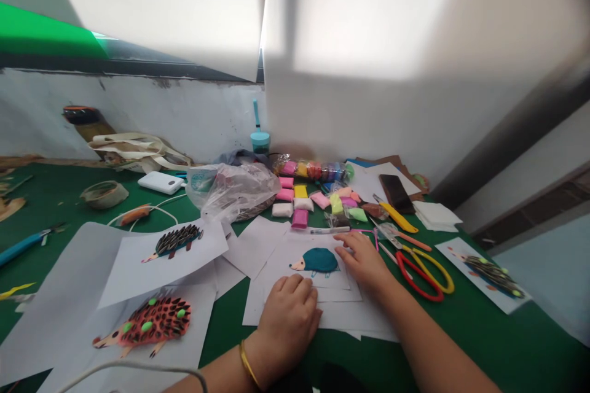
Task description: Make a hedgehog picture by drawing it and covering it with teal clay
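A hedgehog picture with a dark teal clay body [319,260] and a pale pink snout lies on white paper in front of me; its legs are outlined in blue. My left hand [291,310] rests on the paper just below the snout, fingers curled together and their tips hidden. I cannot see whether anything is under them. At the hedgehog's right edge, my right hand [362,258] has its fingers stretched out and apart, the fingertips on or close to the teal clay. Nothing shows in its grasp.
Clay packets [300,218] sit behind the paper, near a plastic bag [237,187]. Scissors [421,273], a yellow utility knife [397,216] and a phone [396,193] lie to the right. Finished hedgehog pictures include a red one [154,322] at left. A cable [138,366] crosses the foreground.
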{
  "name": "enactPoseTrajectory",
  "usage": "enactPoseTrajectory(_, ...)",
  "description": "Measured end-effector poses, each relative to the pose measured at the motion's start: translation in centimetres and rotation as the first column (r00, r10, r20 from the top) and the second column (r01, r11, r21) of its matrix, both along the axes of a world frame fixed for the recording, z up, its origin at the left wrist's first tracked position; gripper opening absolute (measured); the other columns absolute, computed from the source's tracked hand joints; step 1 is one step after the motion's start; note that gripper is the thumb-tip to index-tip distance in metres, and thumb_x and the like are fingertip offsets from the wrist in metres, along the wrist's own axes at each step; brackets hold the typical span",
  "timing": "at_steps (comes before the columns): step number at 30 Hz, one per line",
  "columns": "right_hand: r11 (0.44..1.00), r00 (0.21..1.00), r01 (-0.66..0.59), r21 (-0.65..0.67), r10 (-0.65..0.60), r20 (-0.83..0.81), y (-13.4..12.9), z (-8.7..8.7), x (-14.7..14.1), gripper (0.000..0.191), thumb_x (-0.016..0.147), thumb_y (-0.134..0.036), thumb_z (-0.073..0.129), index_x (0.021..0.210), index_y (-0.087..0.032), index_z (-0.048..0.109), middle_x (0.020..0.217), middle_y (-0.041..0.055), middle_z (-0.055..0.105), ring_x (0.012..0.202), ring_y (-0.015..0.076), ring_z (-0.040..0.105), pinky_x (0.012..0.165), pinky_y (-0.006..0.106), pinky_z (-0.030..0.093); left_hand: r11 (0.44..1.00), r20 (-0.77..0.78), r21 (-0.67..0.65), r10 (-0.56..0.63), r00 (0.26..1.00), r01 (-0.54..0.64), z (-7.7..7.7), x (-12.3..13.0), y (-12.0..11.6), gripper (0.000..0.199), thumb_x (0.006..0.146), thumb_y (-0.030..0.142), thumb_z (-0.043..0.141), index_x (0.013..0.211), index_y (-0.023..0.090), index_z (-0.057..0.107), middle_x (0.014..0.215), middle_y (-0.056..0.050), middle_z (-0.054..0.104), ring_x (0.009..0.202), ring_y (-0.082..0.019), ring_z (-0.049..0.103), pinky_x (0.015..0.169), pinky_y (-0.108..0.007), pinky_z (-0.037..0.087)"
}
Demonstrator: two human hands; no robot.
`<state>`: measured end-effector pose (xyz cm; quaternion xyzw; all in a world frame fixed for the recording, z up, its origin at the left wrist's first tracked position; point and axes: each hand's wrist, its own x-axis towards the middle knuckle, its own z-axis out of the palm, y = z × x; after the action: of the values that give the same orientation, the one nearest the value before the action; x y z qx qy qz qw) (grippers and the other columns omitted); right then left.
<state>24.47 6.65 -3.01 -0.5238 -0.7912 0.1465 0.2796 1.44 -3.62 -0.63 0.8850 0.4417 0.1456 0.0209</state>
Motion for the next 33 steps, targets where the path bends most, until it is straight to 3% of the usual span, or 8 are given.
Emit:
enactPoseTrajectory(7,0.983,1.0,-0.002,-0.182,0.006,0.021,-0.4,0.6,-0.5,0.021,0.094,-0.027,0.042,0.089,-0.022,0.061,0.087,0.0029,0.066,0.083,0.0203,0.058,0.074,0.032,0.042,0.961,0.052,-0.021,-0.276,0.96,0.277,-1.1,-0.6,0.1,0.054,0.091,0.05,0.054,0.132,0.014,0.052,0.144,-0.012,0.051,0.132,-0.03,0.047,0.109,-0.046,0.04)
enactPoseTrajectory(10,0.989,0.997,0.034,-0.143,-0.024,0.067,-1.0,1.1,-1.2,0.011,0.09,-0.032,0.054,0.088,-0.021,0.058,0.083,0.0021,0.063,0.079,0.0202,0.055,0.071,0.031,0.04,0.959,0.057,-0.084,-0.265,0.962,0.269,-1.3,-0.5,0.2,0.055,0.091,0.051,0.055,0.132,0.015,0.052,0.142,-0.012,0.053,0.131,-0.03,0.049,0.11,-0.046,0.039)
enactPoseTrajectory(15,0.998,0.986,-0.061,-0.015,0.063,0.155,-2.0,1.3,-3.1,0.024,0.077,-0.034,0.073,0.087,-0.02,0.057,0.088,0.0032,0.061,0.084,0.022,0.051,0.074,0.032,0.038,0.961,0.112,-0.111,-0.24,0.964,0.252,-1.5,-0.4,0.2,0.054,0.088,0.048,0.061,0.131,0.017,0.054,0.14,-0.011,0.056,0.131,-0.029,0.049,0.112,-0.045,0.037)
enactPoseTrajectory(22,0.997,0.98,-0.062,0.05,0.051,0.193,-2.3,1.1,-4.2,0.02,0.078,-0.029,0.071,0.087,-0.02,0.056,0.088,0.0035,0.06,0.087,0.0229,0.051,0.077,0.033,0.036,0.962,0.167,-0.125,-0.219,0.961,0.241,-1.6,-0.3,0.2,0.052,0.086,0.045,0.064,0.13,0.018,0.055,0.138,-0.011,0.058,0.13,-0.029,0.05,0.112,-0.046,0.036)
enactPoseTrajectory(29,0.999,0.994,-0.045,-0.019,0.046,0.095,-1.5,1.0,-3.1,0.018,0.086,-0.035,0.063,0.092,-0.02,0.056,0.09,0.0042,0.061,0.084,0.0218,0.052,0.074,0.033,0.038,0.956,0.165,-0.152,-0.225,0.96,0.25,-1.0,-0.2,0.1,0.051,0.087,0.042,0.064,0.131,0.019,0.054,0.139,-0.011,0.057,0.129,-0.029,0.051,0.11,-0.048,0.038)
enactPoseTrajectory(33,0.997,0.986,-0.069,0.016,0.066,0.152,-1.8,1.1,-3.4,0.025,0.078,-0.036,0.072,0.09,-0.021,0.056,0.09,0.004,0.061,0.087,0.0234,0.052,0.076,0.034,0.037,0.96,0.183,-0.14,-0.214,0.959,0.241,-1.2,-0.2,0.2,0.05,0.086,0.042,0.066,0.129,0.019,0.055,0.137,-0.01,0.058,0.129,-0.029,0.051,0.111,-0.047,0.038)
